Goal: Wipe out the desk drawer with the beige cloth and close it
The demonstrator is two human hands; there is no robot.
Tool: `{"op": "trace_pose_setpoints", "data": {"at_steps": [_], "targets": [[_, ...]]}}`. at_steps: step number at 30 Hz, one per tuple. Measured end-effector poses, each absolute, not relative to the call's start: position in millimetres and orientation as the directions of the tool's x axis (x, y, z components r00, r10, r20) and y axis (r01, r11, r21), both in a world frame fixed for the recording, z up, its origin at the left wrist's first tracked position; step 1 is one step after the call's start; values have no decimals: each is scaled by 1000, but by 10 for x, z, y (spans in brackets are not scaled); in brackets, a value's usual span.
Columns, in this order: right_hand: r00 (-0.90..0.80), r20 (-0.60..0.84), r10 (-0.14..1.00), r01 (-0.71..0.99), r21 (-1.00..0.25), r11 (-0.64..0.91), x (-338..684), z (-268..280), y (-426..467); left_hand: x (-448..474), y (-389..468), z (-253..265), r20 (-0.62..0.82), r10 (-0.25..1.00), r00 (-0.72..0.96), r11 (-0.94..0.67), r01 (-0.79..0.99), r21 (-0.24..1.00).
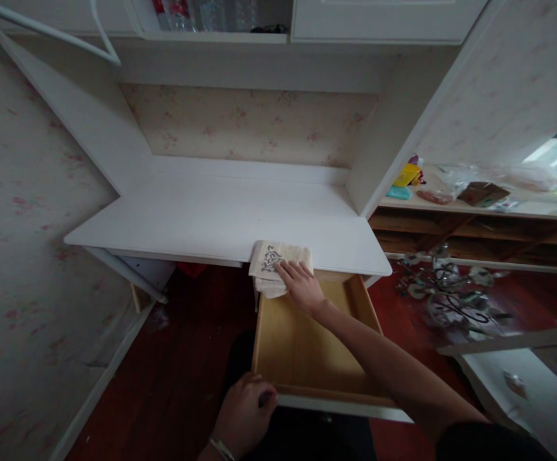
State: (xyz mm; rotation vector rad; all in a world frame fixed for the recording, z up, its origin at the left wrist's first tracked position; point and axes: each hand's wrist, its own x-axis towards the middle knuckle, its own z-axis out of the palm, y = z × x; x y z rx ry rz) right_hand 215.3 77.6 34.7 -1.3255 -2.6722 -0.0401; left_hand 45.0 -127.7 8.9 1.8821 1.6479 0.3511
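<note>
At the front edge of a white desk (221, 205), my right hand (302, 288) presses on a folded cream cloth (273, 262) with a dark printed pattern. Part of the cloth hangs down over the desk edge, above the drawer. My right fingers lie along the top of the cloth; the thumb is hidden. Below the desktop a wooden drawer (302, 352) is pulled out toward me, with its bare bottom showing. My left hand (247, 410) is closed, its curled fingers on the front left corner of the drawer.
White cupboards (384, 22) hang above the desk, with plastic bottles (211, 14) on an open shelf. A metal chandelier (451, 288) lies on the red floor (187, 358) at right, near a low wooden shelf unit (475, 227). Flowered wallpaper (24, 256) covers the left wall.
</note>
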Motion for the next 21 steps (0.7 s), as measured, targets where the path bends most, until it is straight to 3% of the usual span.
{"op": "trace_pose_setpoints", "data": {"at_steps": [4, 10, 21], "targets": [[-605, 89, 791, 788, -73, 611, 2277, -117, 515, 571, -1168, -23, -166, 982, 90, -5, 893, 451], [-470, -303, 829, 882, -137, 450, 2236, -742, 522, 669, -1156, -188, -14, 999, 49, -43, 953, 300], [-439, -364, 821, 896, -108, 431, 2725, -766, 724, 654, -1152, -255, 43, 997, 71, -80, 963, 258]]}}
